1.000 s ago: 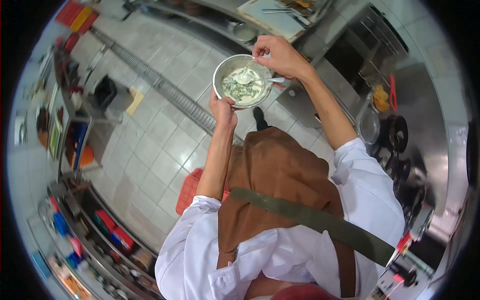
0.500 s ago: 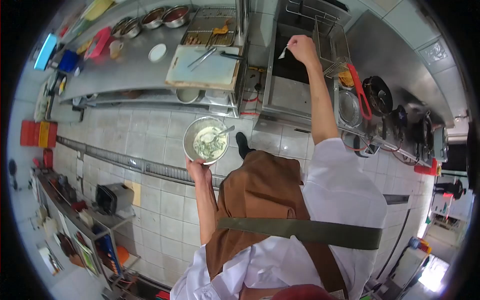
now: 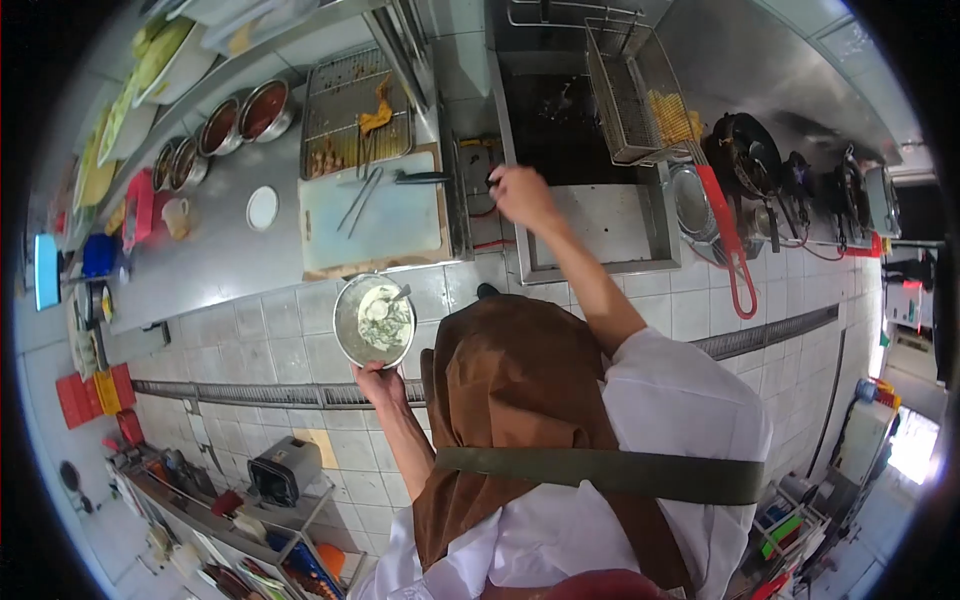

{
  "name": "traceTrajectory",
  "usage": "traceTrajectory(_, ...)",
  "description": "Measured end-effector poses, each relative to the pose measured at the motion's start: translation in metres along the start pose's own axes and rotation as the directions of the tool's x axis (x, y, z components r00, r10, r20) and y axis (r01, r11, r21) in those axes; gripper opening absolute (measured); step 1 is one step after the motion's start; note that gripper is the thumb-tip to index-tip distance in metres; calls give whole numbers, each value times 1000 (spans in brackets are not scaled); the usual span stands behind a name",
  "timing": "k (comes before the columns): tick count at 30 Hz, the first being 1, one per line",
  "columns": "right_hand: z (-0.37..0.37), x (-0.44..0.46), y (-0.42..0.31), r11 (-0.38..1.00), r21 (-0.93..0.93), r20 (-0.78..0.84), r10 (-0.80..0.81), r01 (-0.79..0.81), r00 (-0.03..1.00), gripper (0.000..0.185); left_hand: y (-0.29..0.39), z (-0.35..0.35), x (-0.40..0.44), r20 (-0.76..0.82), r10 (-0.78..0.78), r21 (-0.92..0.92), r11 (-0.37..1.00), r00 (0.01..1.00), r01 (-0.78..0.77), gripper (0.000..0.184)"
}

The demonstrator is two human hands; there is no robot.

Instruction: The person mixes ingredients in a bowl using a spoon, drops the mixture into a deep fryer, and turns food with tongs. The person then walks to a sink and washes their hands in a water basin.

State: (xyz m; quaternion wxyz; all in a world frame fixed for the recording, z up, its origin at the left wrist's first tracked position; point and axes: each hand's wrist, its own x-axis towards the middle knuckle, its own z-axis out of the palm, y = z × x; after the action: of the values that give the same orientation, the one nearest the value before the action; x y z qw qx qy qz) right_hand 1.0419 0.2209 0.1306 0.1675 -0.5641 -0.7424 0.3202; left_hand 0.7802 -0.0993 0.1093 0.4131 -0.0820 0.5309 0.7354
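My left hand (image 3: 378,384) grips the lower rim of a metal bowl (image 3: 345,335), which holds a creamy white mixture with green bits (image 3: 383,322). A spoon (image 3: 402,292) rests in the mixture. My right hand (image 3: 522,198) is closed beside the left edge of the fryer (image 3: 510,130); a small dark thing shows at its fingertips, too small to name. Left of this hand, a black-handled knife (image 3: 422,178) and metal tongs (image 3: 364,196) lie on a pale cutting board (image 3: 400,225).
Above the board is a wire rack tray (image 3: 335,95) with fried pieces. A fryer basket (image 3: 630,110) and red-handled tool (image 3: 722,215) are at the right, near black pans (image 3: 745,155). Sauce bowls (image 3: 265,110) stand on the left counter. A bin (image 3: 287,470) is lower left.
The view has turned toward the counter and fryer. My right hand left the bowl, reached over the fryer with a small white piece, and is now at the fryer's left edge; that piece no longer shows.
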Motion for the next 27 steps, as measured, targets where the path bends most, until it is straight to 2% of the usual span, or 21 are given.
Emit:
traceTrajectory(1, 17, -11, -1, 997, 32, -86, -61, 64, 994, 19, 0, -8, 15, 25, 6, -17, 1000, 1000, -6, 82)
traceTrajectory(4, 42, -31, -8, 989, 66, -28, -132, 134, 991, 19, 14, -13, 45, 43, -6, -17, 1000, 999, 7, 84)
traceTrajectory(6, 42, -35, -18, 991, 79, -6, -104, 104, 995, 18, 22, -20, 68, 20, 2, 7, 1000, 1000, -2, 88)
traceTrajectory(10, 49, -21, -19, 980, 184, -13, -77, 78, 997, 21, 43, -40, 84, -11, 21, -120, 993, 1000, -22, 87)
traceTrajectory(11, 52, -13, -18, 984, 148, -51, -96, 103, 994, 20, 45, -58, 92, -50, 26, -125, 992, 998, -32, 86)
traceTrajectory(14, 49, 7, -32, 979, 138, -79, -137, 147, 987, 17, 53, -102, 103, -100, 143, -127, 980, 985, -155, 83)
traceTrajectory(15, 53, 15, -33, 981, 93, -97, -160, 169, 982, 16, 60, -111, 100, -145, 156, -156, 971, 977, -179, 82)
traceTrajectory(17, 69, 36, -28, 932, 72, -166, -340, 355, 926, 17, 78, -138, 101, -204, 205, -141, 961, 957, -236, 81)
traceTrajectory(18, 84, 45, -29, 907, 255, -199, -289, 334, 936, 19, 84, -157, 107, -217, 240, -99, 959, 946, -265, 80)
traceTrajectory(19, 86, 44, -54, 933, 233, -203, -231, 276, 951, 20, 92, -174, 112, -224, 269, -59, 956, 937, -288, 80)
traceTrajectory(20, 79, 44, -59, 928, 246, -224, -228, 281, 948, 21, 87, -180, 110, -260, 271, -80, 950, 927, -301, 79)
traceTrajectory(23, 116, 53, -113, 944, 211, -216, -209, 255, 954, 23, 106, -223, 132, -355, 269, -111, 939, 895, -326, 77)
traceTrajectory(25, 142, 45, -155, 960, 166, -175, -198, 227, 964, 25, 112, -252, 156, -354, 217, -138, 950, 910, -280, 77)
traceTrajectory(27, 153, 37, -185, 948, 123, -113, -280, 293, 953, 27, 101, -264, 193, -391, 139, -208, 950, 910, -235, 79)
